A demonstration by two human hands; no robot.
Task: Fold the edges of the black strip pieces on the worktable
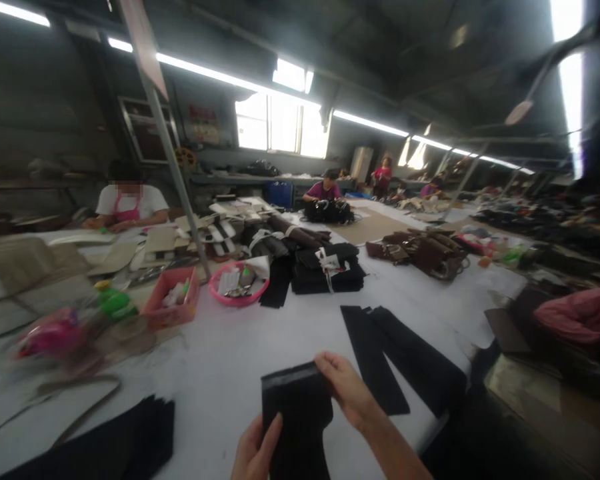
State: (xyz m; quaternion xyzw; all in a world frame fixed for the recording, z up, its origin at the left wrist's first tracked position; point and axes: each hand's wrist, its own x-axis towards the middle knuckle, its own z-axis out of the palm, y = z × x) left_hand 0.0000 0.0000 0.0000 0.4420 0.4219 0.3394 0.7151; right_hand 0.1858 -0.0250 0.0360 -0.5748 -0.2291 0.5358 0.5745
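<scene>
While my 2 hands pinch it, the black fabric piece (295,417) hangs just above the near edge of the white table (240,347).

My left hand (255,453) is closed on its lower left edge with the thumb on top, and my right hand (347,390) grips the upper right corner, the hands set apart across the cloth. I judge this goes best with the top edge kept level and taut, fingers near the corners so the piece does not fold. Counted: 1 piece in hand, 2 long black strips (395,360) lying just to the right, 1 pink bowl (239,285), 1 pink tray (173,297) and 1 stack of black pieces (327,270) further back.
</scene>
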